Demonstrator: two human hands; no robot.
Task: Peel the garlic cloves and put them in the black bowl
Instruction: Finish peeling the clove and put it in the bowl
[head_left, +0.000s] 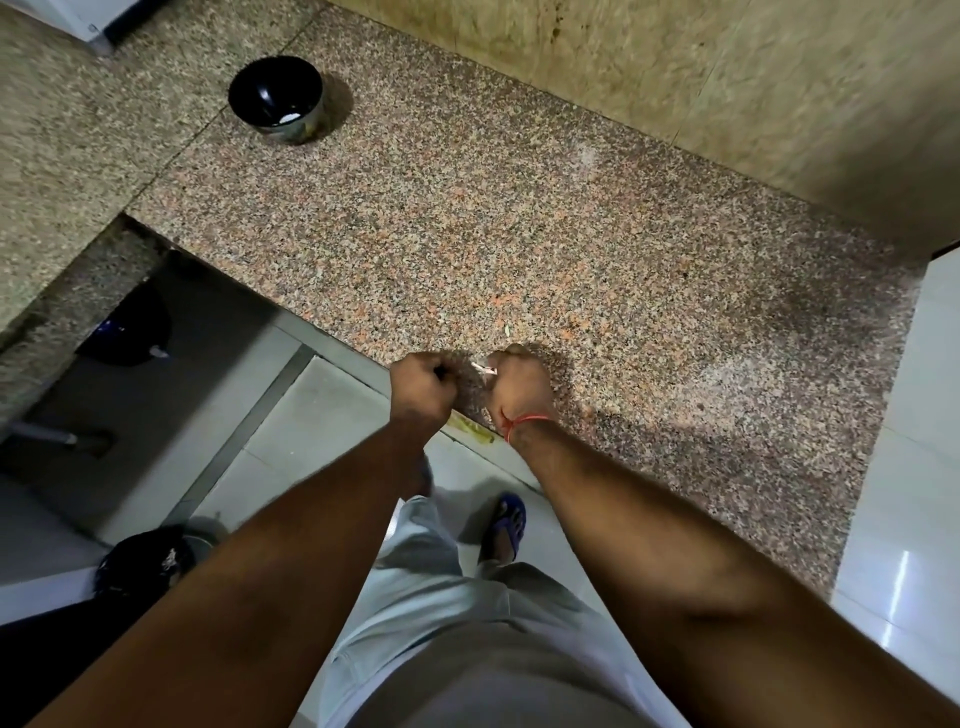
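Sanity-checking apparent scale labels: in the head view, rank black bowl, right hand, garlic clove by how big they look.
1. Black bowl, though it stands farthest from the camera.
2. Right hand, not much smaller; nearness flatters it.
3. Garlic clove, a sliver showing between the hands.

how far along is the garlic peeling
Done: the black bowl already holds something pale, likely peeled cloves. In hand: the right hand pinches a garlic clove by the left hand. Left: finish peeling it and carry it to the bowl.
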